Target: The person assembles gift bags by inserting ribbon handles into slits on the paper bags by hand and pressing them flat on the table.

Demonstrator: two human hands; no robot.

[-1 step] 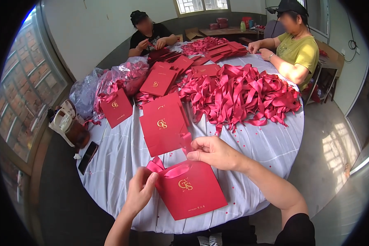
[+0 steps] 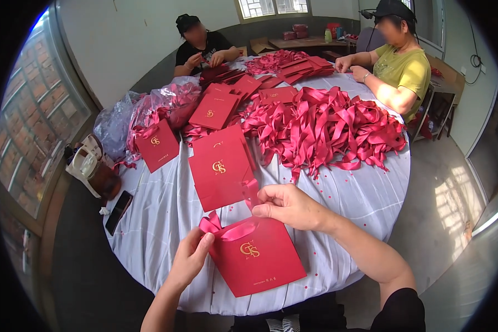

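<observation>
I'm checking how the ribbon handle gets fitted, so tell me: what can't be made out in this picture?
- Head view: where the pink ribbon enters the red paper bag; the left hand covers that corner.
- The ribbon end in the right hand: hidden by its fingers.
- Bags at the table's far side: too small to count.
- The dark flat object at the table's left edge: too small to identify.
</observation>
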